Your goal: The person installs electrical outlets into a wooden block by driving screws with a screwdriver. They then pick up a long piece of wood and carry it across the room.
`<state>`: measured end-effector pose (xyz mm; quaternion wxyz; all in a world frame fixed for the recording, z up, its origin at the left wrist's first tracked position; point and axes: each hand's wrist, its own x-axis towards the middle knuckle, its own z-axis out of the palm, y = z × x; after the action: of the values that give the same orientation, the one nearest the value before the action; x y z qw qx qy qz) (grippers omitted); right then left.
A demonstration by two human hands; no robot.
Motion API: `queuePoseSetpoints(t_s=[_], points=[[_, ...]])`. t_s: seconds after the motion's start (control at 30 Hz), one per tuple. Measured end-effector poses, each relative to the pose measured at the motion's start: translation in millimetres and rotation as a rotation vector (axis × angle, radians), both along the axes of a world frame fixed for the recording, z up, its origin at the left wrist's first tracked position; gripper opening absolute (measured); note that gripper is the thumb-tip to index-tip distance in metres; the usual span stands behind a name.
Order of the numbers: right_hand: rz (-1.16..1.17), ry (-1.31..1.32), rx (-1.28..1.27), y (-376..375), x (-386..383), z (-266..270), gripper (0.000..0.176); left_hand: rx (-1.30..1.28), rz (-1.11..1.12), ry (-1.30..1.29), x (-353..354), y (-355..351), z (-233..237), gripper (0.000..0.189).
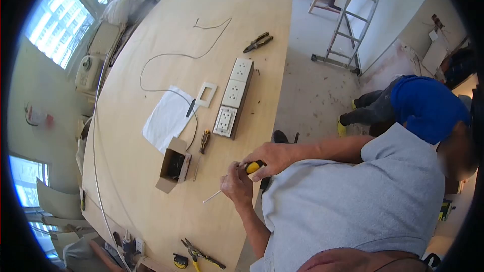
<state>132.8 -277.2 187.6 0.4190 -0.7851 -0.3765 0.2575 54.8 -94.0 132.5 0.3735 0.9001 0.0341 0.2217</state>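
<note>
My right hand (272, 158) is closed on the yellow and black handle of a screwdriver (254, 166). Just below it, my left hand (237, 186) wraps round the tool's shaft, whose metal end sticks out towards the lower left. Both hands are over the table's near edge. Beyond them lies a strip of white sockets (232, 94) on a dark base. A second screwdriver (204, 142) rests beside an open cardboard box (174, 165) with small dark items inside. A white frame (206, 94) lies by a white sheet (170, 117).
On the wooden table (171, 221) are pliers (258, 43), a looping grey cable (142, 73), yellow-handled snips (194, 254) and a tape measure (180, 261). A person in a blue shirt (426, 103) bends over at the right. A ladder (349, 32) stands at the upper right.
</note>
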Motion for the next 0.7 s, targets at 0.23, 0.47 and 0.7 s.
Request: queuePoseSetpoints(t_s=[0.23,0.47,0.7], points=[[-0.289,0.003,0.047,-73,37,-3,0.035,-0.618,0.491,-0.255,42,-12,3,0.015],[-0.263,0.072,0.169,-112,89,38,0.032,-2.058,0.196,-0.453,72,-36,-3,0.023],[-0.135,-0.053,0.240,-143,130,21,0.035,-2.228,0.183,-0.579,104,-75,6,0.025]])
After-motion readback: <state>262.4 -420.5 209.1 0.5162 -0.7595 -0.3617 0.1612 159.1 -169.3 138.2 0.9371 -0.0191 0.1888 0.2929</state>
